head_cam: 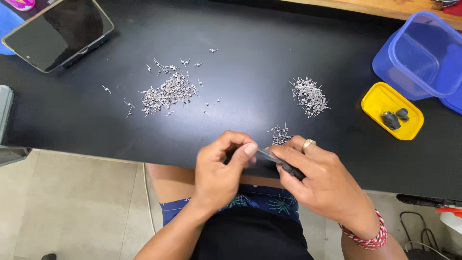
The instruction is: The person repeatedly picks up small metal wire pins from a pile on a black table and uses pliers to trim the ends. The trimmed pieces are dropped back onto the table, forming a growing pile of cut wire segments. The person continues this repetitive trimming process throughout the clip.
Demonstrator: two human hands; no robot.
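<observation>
Pinching tweezers (pixel 269 156), right hand (pixel 322 183) fingers (pixel 284 155) meet left hand (pixel 219 168).

Left hand (pixel 219 171): fingers pinched at the tip of the tweezers (pixel 276 161), above the bench (pixel 240 29) edge.
Right hand (pixel 320 178): grips the tweezers; ring on one finger.
Large pile of metal pins (pixel 168 91): left of centre, scattered.
Smaller pile of pins (pixel 309 96): right of centre.
Small cluster of pins (pixel 279 135): just beyond the hands.
Yellow lid (pixel 392 110): holds two dark parts.
Blue container (pixel 421 55): behind the lid.
Phone (pixel 57 31): far left corner.
</observation>
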